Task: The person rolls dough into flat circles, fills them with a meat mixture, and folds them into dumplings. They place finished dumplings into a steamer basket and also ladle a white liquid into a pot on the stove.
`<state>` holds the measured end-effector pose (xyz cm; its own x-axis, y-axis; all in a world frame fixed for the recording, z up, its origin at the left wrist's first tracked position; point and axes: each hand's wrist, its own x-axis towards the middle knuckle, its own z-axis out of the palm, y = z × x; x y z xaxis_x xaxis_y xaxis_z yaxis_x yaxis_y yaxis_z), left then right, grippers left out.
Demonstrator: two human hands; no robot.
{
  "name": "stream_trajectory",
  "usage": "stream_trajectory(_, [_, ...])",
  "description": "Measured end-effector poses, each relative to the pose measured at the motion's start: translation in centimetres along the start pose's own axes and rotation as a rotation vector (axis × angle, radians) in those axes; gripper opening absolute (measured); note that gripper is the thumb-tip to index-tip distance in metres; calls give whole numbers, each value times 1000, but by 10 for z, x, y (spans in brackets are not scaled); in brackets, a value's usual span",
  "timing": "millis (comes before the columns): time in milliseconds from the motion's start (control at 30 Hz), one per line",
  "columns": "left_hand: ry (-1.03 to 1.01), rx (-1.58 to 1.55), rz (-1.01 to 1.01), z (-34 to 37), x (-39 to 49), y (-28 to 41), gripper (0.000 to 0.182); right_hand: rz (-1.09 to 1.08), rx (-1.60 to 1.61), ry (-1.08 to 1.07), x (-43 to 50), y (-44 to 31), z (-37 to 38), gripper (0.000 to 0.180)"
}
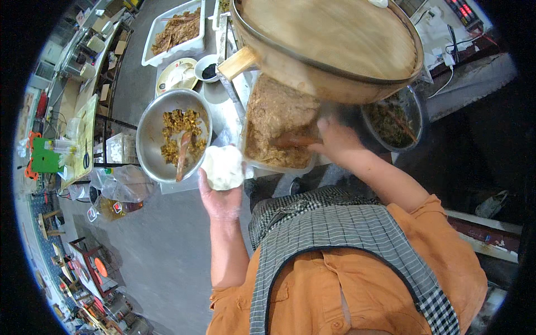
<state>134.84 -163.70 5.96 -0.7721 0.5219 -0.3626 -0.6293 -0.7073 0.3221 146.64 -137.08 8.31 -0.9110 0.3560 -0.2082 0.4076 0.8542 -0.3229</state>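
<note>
A round white piece of dough [223, 167] rests on the palm and fingers of my left hand [220, 201], just right of a steel bowl [144, 138] of chopped yellow-brown filling with a wooden spatula [183, 157] in it. My right hand [338, 140] grips the end of a brown wooden spatula [293, 140], whose blade is in the minced brown filling [278, 109] of a clear plastic tub [289, 169]. The right hand is somewhat blurred. Above the tub stands a large round bamboo steamer [335, 75], its wooden handle [238, 63] pointing left.
Right of the tub stands a bowl of dark green filling [391, 121] with a stick in it. Further back are a yellow plate [178, 77], a small white bowl [206, 69] with dark contents and a white bin [157, 56] of brown filling. A cluttered side table [79, 142] stands left.
</note>
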Motion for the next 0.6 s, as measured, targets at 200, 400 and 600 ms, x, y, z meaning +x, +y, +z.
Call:
stream_trajectory(200, [62,97,117,-31,-7,10,55,-183,-247,-163,7,-13,12,26])
stream_trajectory(400, [253,45,70,-40,5,-14,45,-10,-36,-47,39,-40,-20,32])
stream_trajectory(600, [258,-21,49,-48,20,-35,40,-176,-408,115,71,-71,-2,35])
